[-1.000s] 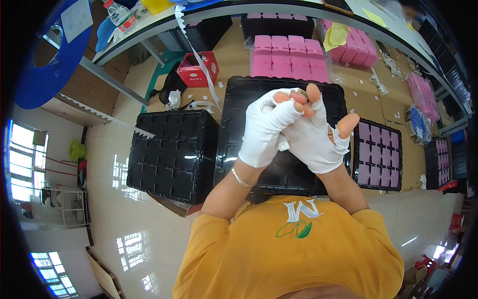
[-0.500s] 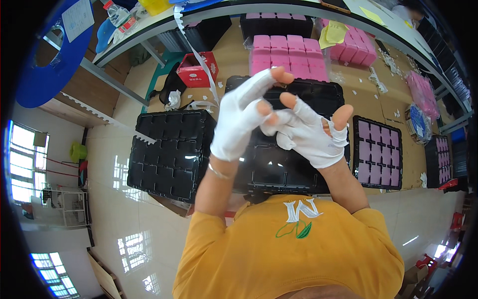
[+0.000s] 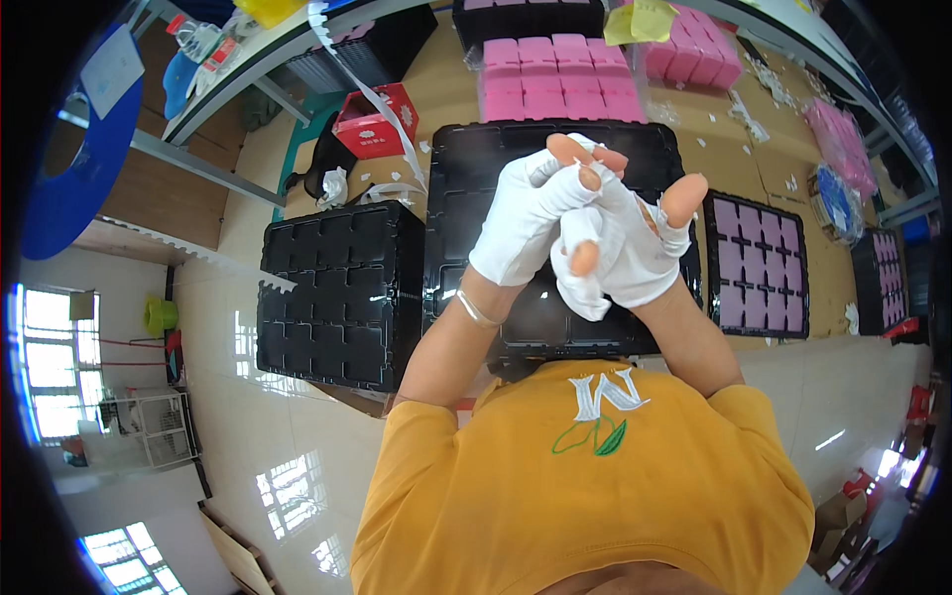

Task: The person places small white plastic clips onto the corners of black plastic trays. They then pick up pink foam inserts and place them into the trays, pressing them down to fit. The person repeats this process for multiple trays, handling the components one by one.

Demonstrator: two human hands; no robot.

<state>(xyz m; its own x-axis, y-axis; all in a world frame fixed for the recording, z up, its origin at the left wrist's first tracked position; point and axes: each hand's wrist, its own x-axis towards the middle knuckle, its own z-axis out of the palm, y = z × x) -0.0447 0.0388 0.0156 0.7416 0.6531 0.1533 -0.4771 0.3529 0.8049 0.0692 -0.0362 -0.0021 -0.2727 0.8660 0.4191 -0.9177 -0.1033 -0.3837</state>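
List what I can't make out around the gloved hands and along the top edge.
Head view: the middle of the large black plastic tray, hidden behind the white-gloved left hand and white-gloved right hand.
Head view: whether anything lies between the hands; their overlapping fingers cover the gap.
Head view: what the bright yellow object is; the top edge cuts it off.

site: a workshop, judged by stock and bench. evidence: black compartment trays [image 3: 332, 297] along the near edge of the brown sheeting [image 3: 833, 288], reaching its left near corner; tray of lilac blocks [image 3: 732, 260] by the right near corner; pink blocks [image 3: 560, 84] toward the far edge; white scraps [image 3: 748, 115] strewn rightward. metal-framed bench [image 3: 223, 173] over the far edge; glossy tiled floor [image 3: 233, 426], barred window [image 3: 59, 347] at left.
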